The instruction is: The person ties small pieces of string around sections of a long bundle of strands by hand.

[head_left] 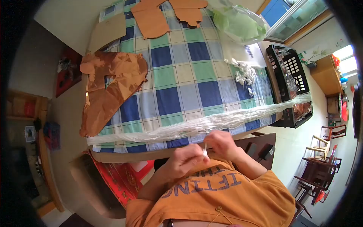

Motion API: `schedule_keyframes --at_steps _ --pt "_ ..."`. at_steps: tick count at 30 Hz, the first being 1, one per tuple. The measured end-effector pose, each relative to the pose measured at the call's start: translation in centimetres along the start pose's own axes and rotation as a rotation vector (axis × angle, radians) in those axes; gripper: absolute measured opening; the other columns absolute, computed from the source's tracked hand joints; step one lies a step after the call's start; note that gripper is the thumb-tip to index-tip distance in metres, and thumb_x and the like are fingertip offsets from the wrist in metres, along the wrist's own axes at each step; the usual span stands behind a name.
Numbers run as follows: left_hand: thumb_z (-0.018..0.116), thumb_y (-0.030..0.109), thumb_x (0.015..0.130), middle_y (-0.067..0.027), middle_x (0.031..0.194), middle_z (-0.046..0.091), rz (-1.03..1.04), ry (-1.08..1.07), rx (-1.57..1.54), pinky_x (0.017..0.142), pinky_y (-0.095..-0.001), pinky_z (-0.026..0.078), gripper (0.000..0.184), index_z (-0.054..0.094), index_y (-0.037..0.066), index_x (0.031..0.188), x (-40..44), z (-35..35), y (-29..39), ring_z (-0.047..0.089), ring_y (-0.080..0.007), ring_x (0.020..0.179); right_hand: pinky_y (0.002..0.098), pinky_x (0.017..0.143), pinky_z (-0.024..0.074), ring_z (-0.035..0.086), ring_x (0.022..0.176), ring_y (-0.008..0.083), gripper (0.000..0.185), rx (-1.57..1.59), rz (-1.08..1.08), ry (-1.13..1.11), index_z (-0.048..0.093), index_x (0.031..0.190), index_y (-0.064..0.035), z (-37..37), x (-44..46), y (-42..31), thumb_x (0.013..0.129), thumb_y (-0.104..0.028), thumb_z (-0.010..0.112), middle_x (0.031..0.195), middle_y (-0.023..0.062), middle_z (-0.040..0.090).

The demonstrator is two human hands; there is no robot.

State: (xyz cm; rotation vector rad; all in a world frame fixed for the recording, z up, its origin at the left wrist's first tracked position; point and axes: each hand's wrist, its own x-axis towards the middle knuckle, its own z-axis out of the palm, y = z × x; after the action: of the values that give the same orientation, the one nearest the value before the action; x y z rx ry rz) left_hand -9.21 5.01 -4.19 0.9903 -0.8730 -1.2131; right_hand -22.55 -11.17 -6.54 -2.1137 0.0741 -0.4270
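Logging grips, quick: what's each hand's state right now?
Left hand: closed, pinching a white strand.
Right hand: closed, apparently holding the same white strand.

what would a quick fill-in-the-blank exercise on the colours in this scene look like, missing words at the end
The short strand between the left hand and the right hand is ____.
The long strand bundle reaches over a ____ crate.
The darkest squares on the checked cloth are ____.
The person's shirt is ____.

Missing words: white; black; blue; orange

White thread (pixel 205 146) partly hidden by hands (pixel 188 158) (pixel 222 145), brown cutouts (pixel 152 23) cropped above
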Motion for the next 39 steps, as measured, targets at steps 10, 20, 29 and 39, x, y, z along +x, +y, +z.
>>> schedule_keyframes --at_steps 10,20,29,39 --pt "0.056 0.001 0.090 -0.0071 0.094 0.067 0.160 0.182 0.368 0.095 -0.0390 0.039 0.013 0.067 0.003 0.095 0.6 -0.4 -0.4 0.059 -0.0211 0.086 0.0360 0.054 0.0458 0.058 0.062 0.0291 0.008 0.066 0.011 -0.073 0.054 0.084 -0.0034 1.2 -0.6 -0.4 0.080 0.001 0.059 0.068 0.0093 0.055" --pt "0.056 0.000 0.089 -0.0097 0.096 0.063 0.252 0.248 0.487 0.107 -0.0446 0.030 0.018 0.064 0.002 0.105 0.8 -0.3 -1.4 0.061 -0.0210 0.096 0.0370 0.056 0.0470 0.059 0.066 0.0343 0.011 0.127 0.064 -0.059 0.058 0.092 -0.0039 1.5 -0.8 -1.4 0.083 0.001 0.058 0.076 0.0140 0.059" --pt "0.060 0.005 0.087 -0.0113 0.087 0.063 -0.057 0.349 0.433 0.074 -0.0324 0.048 0.010 0.062 0.000 0.096 0.9 0.4 -2.5 0.061 -0.0277 0.082 0.0343 0.061 0.0465 0.057 0.070 0.0256 0.018 -0.006 0.134 0.143 0.059 0.094 -0.0035 -0.3 -0.2 -2.5 0.078 0.002 0.065 0.080 0.0091 0.056" --pt "0.059 0.005 0.089 -0.0095 0.091 0.066 -0.076 0.298 0.410 0.075 -0.0273 0.048 0.010 0.063 0.002 0.097 0.8 0.5 -1.7 0.063 -0.0177 0.084 0.0347 0.063 0.0460 0.057 0.075 0.0253 0.022 -0.109 -0.060 0.085 0.063 0.091 -0.0070 -0.1 -0.3 -1.0 0.072 -0.003 0.072 0.084 0.0068 0.057"
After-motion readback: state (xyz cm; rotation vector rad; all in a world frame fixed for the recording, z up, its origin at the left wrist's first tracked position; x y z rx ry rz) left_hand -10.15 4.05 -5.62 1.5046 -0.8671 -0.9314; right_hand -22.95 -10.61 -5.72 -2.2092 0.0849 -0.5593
